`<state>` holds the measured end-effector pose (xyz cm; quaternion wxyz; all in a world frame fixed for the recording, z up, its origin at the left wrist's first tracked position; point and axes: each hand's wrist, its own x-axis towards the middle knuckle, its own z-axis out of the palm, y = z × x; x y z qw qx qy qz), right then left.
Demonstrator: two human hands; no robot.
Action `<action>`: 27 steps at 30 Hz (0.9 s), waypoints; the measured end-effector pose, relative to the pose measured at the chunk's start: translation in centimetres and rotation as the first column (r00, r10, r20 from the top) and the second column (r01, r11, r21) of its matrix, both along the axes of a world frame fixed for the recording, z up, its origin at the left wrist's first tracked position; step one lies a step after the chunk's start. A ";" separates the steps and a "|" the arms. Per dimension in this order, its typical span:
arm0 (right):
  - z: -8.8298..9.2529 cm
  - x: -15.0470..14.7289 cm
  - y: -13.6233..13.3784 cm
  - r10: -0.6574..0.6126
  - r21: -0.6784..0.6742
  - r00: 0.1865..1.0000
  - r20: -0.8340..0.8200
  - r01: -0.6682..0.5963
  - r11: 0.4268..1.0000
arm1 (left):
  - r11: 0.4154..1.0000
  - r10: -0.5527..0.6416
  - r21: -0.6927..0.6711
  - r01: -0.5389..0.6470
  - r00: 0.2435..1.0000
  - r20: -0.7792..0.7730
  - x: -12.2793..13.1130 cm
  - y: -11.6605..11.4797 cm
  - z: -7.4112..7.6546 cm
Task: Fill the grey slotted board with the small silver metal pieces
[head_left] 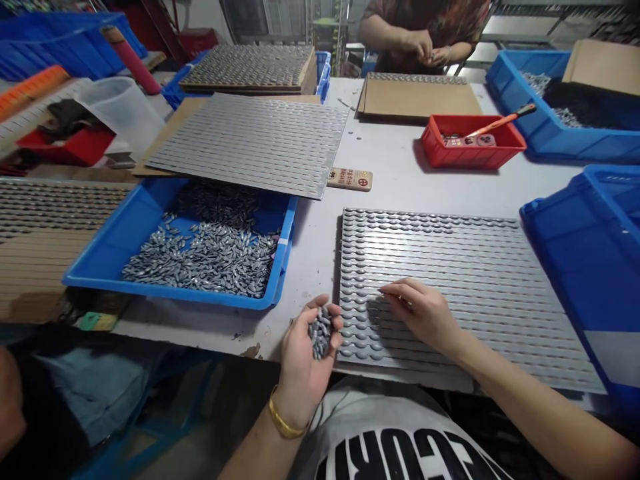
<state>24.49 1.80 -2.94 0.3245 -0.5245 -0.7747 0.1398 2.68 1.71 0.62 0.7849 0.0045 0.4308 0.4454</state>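
My left hand (313, 340) is cupped palm up around a heap of small grey oval metal pieces (321, 333), just off the near left corner of a slotted grey board (465, 293). Over that board, my right hand (423, 310) has thumb and fingertips pinched together on a small dark piece, mostly hidden by the fingers. Rows of the same oval pieces (353, 280) sit in the board's slots along its left side and far edge. Left of the board, a blue tray (173, 290) holds a large pile of loose oval pieces (220, 260).
Another slotted grey board (250, 137) overhangs the blue tray's far side. A red bin (475, 157) with an orange-handled tool stands beyond my board, and a blue crate (595, 233) flanks it. Across the table (395, 180) a person (425, 33) works beside stacked boards.
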 end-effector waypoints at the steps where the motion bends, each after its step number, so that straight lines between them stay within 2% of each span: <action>1: -0.3 0.3 0.2 0.016 -0.009 0.999 0.034 -0.016 1.000 | 0.999 0.041 0.003 -0.041 0.999 -0.035 -0.2 0.2 -0.1; 2: -0.5 0.5 0.4 0.039 -0.019 0.997 0.073 -0.037 0.999 | 0.999 0.050 0.011 -0.049 0.997 -0.064 -0.3 0.2 -0.2; 7: -0.9 0.4 0.9 0.115 -0.029 0.964 0.240 -0.111 0.993 | 0.997 -0.049 0.049 0.054 0.994 -0.103 -0.2 -0.1 -0.5; 14: -0.1 0.2 1.3 0.166 -0.031 0.933 0.319 -0.165 0.986 | 0.996 -0.083 0.029 0.090 0.982 -0.169 0.1 -0.3 -0.7; 18: -0.1 0.4 1.4 0.179 -0.047 0.922 0.343 -0.173 0.984 | 0.987 -0.106 0.106 0.121 0.985 -0.135 0.3 -0.6 -1.1; 22: 0.3 0.2 1.4 0.181 -0.089 0.961 0.210 -0.165 0.982 | 0.987 -0.076 0.133 0.091 0.991 -0.112 0.6 -0.6 -1.3; 24: 1.2 -0.4 1.1 0.178 -0.101 0.982 0.067 -0.170 0.980 | 0.991 -0.054 0.116 0.067 0.992 -0.114 0.8 -0.5 -1.3; 27: 3.1 -2.1 0.6 0.205 -0.183 0.969 -0.136 -0.228 0.956 | 0.991 -0.064 0.111 0.077 0.991 -0.119 1.1 -0.5 -1.1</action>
